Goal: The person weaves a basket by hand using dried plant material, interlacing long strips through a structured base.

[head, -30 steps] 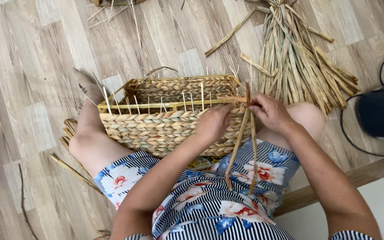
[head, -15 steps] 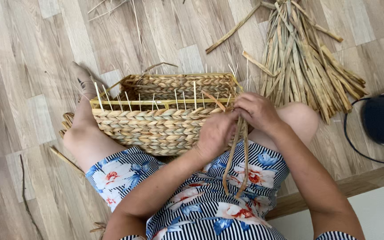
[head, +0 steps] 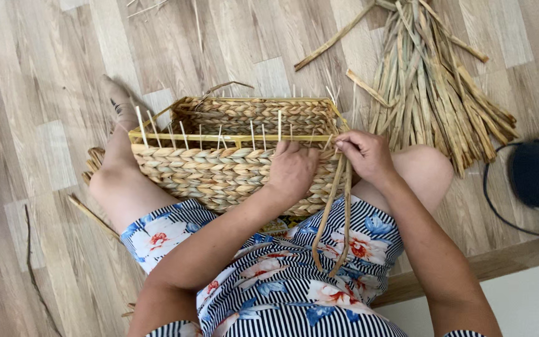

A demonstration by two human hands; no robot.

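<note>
Up close: left hand (head: 291,170) flat on woven basket (head: 219,178) wall, fingers together; right hand (head: 366,156) fingers pinching straw strands (head: 332,212) at the rim corner.

Striped navy-white floral-patterned garment (head: 294,293)

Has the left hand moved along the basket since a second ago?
Yes. The left hand has slid down from the rim onto the front wall of the basket, while the right hand stays at the corner.
</note>
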